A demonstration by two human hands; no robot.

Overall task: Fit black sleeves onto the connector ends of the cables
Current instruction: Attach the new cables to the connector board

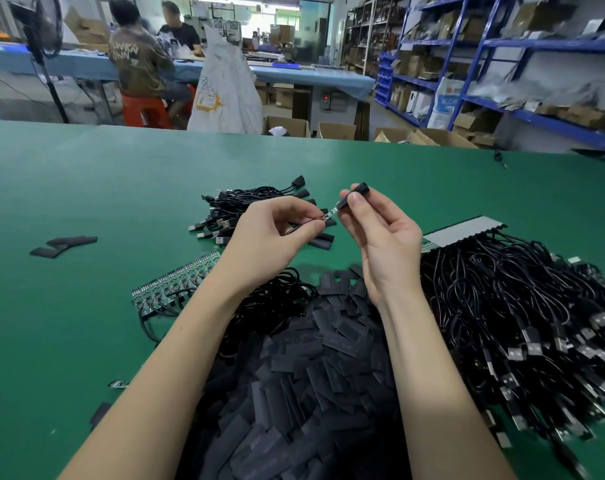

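Two bare hands meet above the green table mat (86,188) | left hand (271,233) pinches a thin black cable's bare connector end (330,214) | right hand (377,230) grips a black tubular sleeve (353,194) just beside that end | heap of flat black sleeves (315,375) below the forearms | pile of black USB cables (522,306) at right.

The connector (330,215) between both pinches is too small to read. The cable (296,229) disappears behind the left hand (271,233). Below the grip, forearms cover the sleeve pile (315,375).
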